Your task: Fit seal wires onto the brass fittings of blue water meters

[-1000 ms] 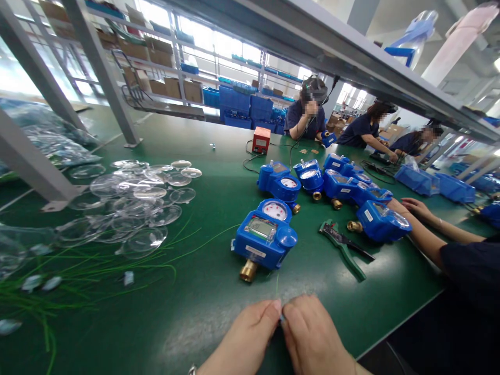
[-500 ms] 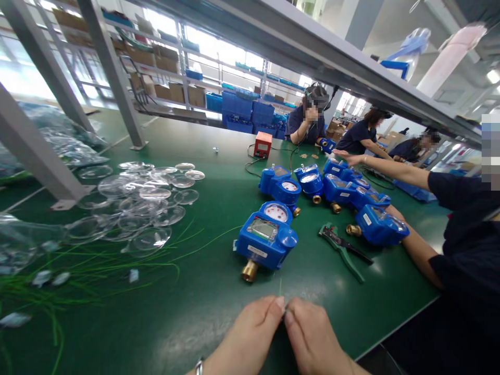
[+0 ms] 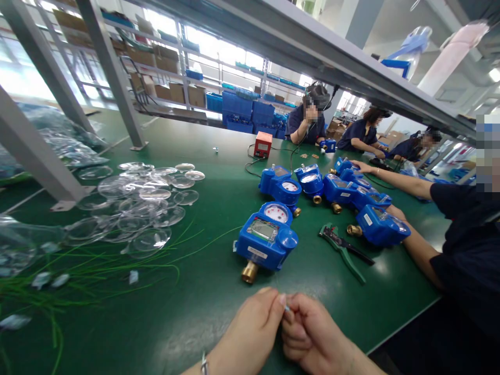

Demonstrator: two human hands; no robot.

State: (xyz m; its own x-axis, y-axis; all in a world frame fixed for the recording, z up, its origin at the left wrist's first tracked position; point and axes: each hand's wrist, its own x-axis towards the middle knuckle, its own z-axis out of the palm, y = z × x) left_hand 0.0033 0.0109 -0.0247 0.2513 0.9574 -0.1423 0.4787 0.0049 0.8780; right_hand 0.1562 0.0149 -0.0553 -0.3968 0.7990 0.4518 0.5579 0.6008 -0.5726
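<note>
My left hand [image 3: 253, 325] and my right hand [image 3: 308, 333] meet at the table's near edge, fingers pinched together on a tiny seal piece [image 3: 286, 308] with a thin green wire. Both hands are closed. Just beyond them a blue water meter [image 3: 267, 239] lies on the green table [image 3: 203, 307], its brass fitting toward me.
Clear plastic discs [image 3: 144, 203] and green wires [image 3: 78, 271] lie at the left. Green pliers [image 3: 344, 252] lie right of the meter. More blue meters [image 3: 344, 190] stand behind. A co-worker's arm [image 3: 414, 245] rests at the right; other people sit at the far side.
My right hand has turned so its fingers curl more, and both hands sit slightly lower. The co-worker's outstretched arm has dropped onto the far meters.
</note>
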